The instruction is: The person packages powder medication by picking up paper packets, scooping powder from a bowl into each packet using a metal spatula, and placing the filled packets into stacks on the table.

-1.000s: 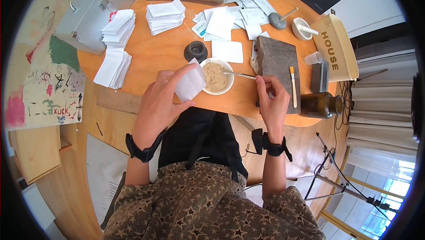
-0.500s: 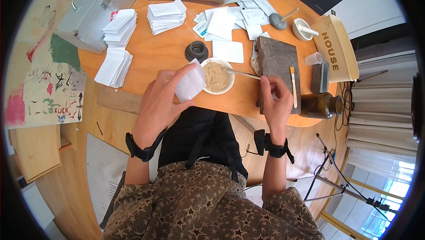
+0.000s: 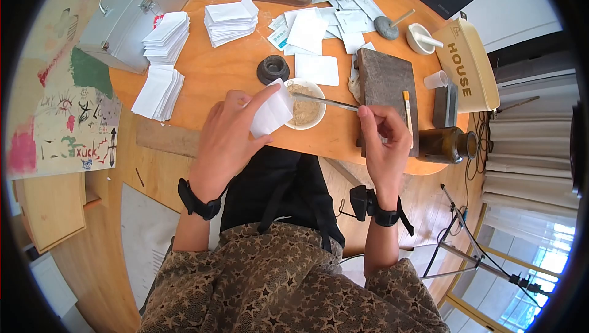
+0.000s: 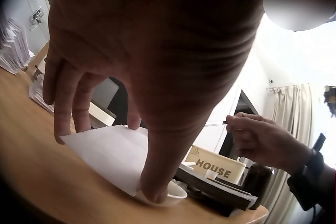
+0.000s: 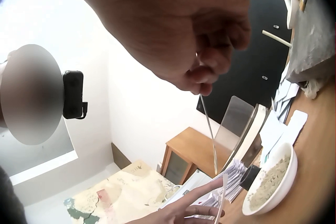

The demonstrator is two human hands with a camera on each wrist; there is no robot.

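In the head view my left hand (image 3: 224, 139) holds a small white paper packet (image 3: 272, 113) between thumb and fingers, tilted beside a white bowl (image 3: 305, 127). Pale beige powder (image 3: 307, 112) fills much of that bowl. My right hand (image 3: 388, 143) pinches the end of a thin metal spatula (image 3: 334, 104), whose flat tip overlaps the packet's right edge in this view. From the right wrist, the spatula (image 5: 209, 121) points down toward the packet's edge (image 5: 223, 198), above the table. The left wrist view shows the packet (image 4: 107, 155) between the thumb and spread fingers.
Stacks of white packets (image 3: 157, 93) lie on the left, near a metal case (image 3: 132, 23). A black round holder (image 3: 272, 70) stands behind the bowl. To the right are a dark board (image 3: 386, 78) with a brush (image 3: 407, 118), a brown bottle (image 3: 443, 146) and a HOUSE box (image 3: 469, 66).
The spatula tip has moved left from over the powder to the packet's edge. My left hand and the packet have shifted slightly right, over the bowl's left side.
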